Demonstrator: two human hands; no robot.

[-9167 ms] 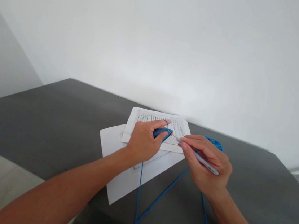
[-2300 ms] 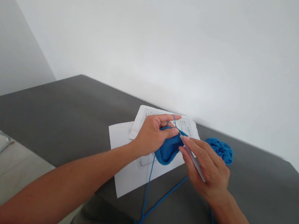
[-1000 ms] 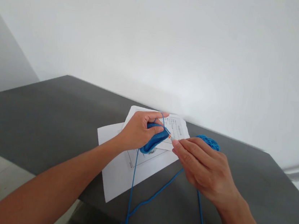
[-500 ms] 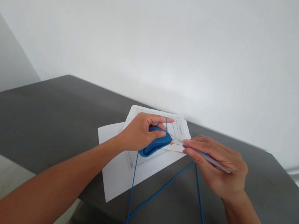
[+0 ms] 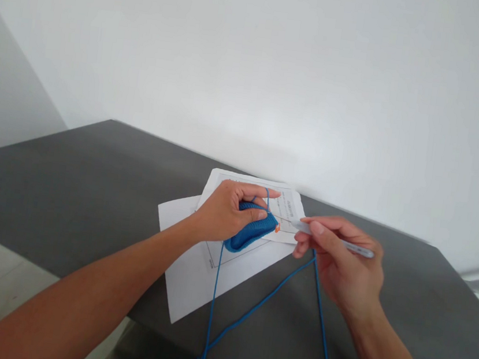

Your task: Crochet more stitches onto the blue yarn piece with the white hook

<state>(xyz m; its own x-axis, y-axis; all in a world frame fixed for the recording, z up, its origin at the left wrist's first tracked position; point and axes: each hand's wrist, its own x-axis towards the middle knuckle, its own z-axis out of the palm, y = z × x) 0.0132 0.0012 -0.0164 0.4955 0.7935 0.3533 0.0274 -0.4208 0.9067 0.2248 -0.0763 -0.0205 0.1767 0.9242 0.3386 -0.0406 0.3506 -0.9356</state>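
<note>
My left hand pinches a blue crochet piece, a small cupped shape, between thumb and fingers. Blue yarn loops over its outstretched index finger. In my right hand is a crochet hook with a pale grey handle, gripped by thumb and fingers. The thin metal shaft reaches left to the crochet piece's upper edge; whether its tip sits in a stitch is too small to tell. A small orange stitch marker hangs at the piece's right corner.
Printed paper sheets lie under the hands on a dark grey table. A slack yarn strand runs across the table and down past its front edge. A white wall rises behind the table.
My right hand has rolled over and its grip on the hook has shifted, so the thumb now lies along the handle. The left hand and crochet piece have barely moved.
</note>
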